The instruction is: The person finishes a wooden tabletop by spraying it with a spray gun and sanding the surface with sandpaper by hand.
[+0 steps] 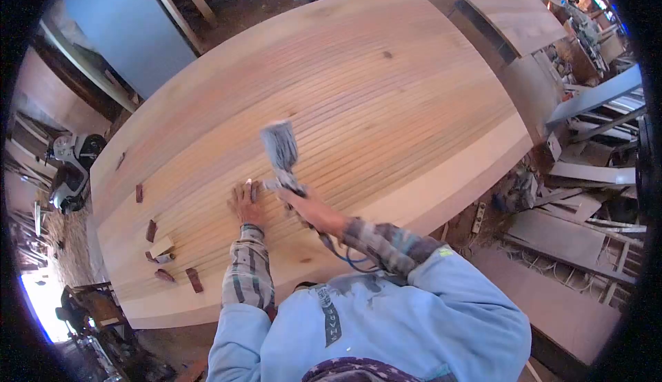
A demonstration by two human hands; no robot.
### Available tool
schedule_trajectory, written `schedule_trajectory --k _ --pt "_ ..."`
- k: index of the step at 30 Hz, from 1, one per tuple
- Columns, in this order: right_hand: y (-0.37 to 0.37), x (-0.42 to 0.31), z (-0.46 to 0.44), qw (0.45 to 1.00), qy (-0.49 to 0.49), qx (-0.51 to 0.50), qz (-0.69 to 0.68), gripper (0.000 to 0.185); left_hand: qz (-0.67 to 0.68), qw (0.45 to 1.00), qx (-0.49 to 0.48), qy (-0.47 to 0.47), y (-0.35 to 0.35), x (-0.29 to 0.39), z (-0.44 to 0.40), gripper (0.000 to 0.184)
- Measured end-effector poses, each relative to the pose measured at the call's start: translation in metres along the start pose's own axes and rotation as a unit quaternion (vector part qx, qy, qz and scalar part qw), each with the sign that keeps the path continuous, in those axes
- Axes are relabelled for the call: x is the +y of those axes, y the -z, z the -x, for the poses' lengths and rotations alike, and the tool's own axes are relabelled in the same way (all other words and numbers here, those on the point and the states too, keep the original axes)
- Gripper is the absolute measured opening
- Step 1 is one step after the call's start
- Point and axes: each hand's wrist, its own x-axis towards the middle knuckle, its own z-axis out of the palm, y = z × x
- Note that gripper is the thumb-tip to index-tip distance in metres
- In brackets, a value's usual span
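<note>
Above the grooved panel (386, 127) the right hand (298, 204) wraps its fingers round a grey tool (281, 147), the left hand (247, 204) resting on the panel, its grip unclear.

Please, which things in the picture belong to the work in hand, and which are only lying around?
Likely in the work:
grey tool, in the right grip
ribbed wooden panel, where the left grip seems to rest
perhaps the small brown pieces on the panel

Apparently just lying about:
blue board, upper left
scooter, at left
loose boards, at right
</note>
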Motion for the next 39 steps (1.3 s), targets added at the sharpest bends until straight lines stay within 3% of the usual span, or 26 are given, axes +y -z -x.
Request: schedule_trajectory --k 2,4,7,10,11,14,17,18,20,23,25,27,30,36,38,39 --pt "-0.008 -0.025 -0.045 0.997 0.046 0.054 0.033 0.041 -0.063 0.998 0.02 0.01 -0.019 -0.024 -0.009 0.053" --pt "0.005 -0.038 -0.091 0.996 0.01 0.09 -0.024 0.043 -0.016 0.999 0.042 0.024 -0.022 -0.023 0.002 0.051" --pt "0.061 -0.058 -0.159 0.963 0.149 0.222 -0.044 0.041 0.024 0.998 0.051 0.036 -0.02 -0.018 0.005 0.05" --pt "0.192 -0.063 -0.239 0.92 0.207 0.333 0.008 0.047 0.006 0.999 0.036 0.035 -0.017 -0.018 -0.002 0.053" --pt "0.228 -0.076 -0.236 0.904 0.223 0.364 -0.006 0.05 -0.002 0.999 0.032 0.042 -0.018 -0.016 -0.005 0.054" --pt "0.368 -0.08 -0.256 0.839 0.202 0.49 0.119 0.047 -0.023 0.998 0.008 0.05 -0.01 -0.01 -0.006 0.056" --pt "0.44 -0.11 -0.2 0.817 0.18 0.543 0.071 0.062 0.032 0.998 0.023 0.049 0.008 0.006 -0.005 0.056" --pt "0.483 -0.104 -0.204 0.783 0.185 0.587 0.09 0.066 0.031 0.998 0.024 0.051 0.001 0.002 -0.007 0.056" --pt "0.547 -0.088 -0.218 0.641 0.322 0.678 0.159 0.069 -0.037 0.998 0.005 0.052 -0.014 -0.018 -0.005 0.055" --pt "0.502 -0.119 -0.201 0.706 0.237 0.659 0.103 0.071 -0.017 0.999 0.0 0.045 -0.011 -0.015 -0.003 0.057" --pt "0.499 -0.109 -0.242 0.741 0.196 0.637 0.081 0.063 -0.012 0.998 0.005 0.066 -0.003 -0.003 -0.005 0.058" --pt "0.431 -0.109 -0.271 0.849 0.165 0.497 0.066 0.058 -0.002 0.997 0.008 0.078 -0.001 -0.002 -0.007 0.059" --pt "0.298 -0.125 -0.296 0.924 0.17 0.342 0.031 0.053 -0.035 0.998 0.008 0.051 -0.001 -0.006 -0.007 0.06" --pt "0.13 -0.128 -0.29 0.983 0.16 0.088 0.007 0.048 0.026 0.997 0.006 0.067 0.004 -0.002 -0.007 0.065" --pt "0.102 -0.118 -0.259 0.989 0.102 0.09 0.06 0.044 0.017 0.997 0.017 0.068 -0.001 -0.006 -0.006 0.066" --pt "0.093 -0.107 -0.239 0.986 0.125 0.078 0.078 0.042 0.008 0.998 0.019 0.054 -0.001 -0.006 -0.006 0.067"
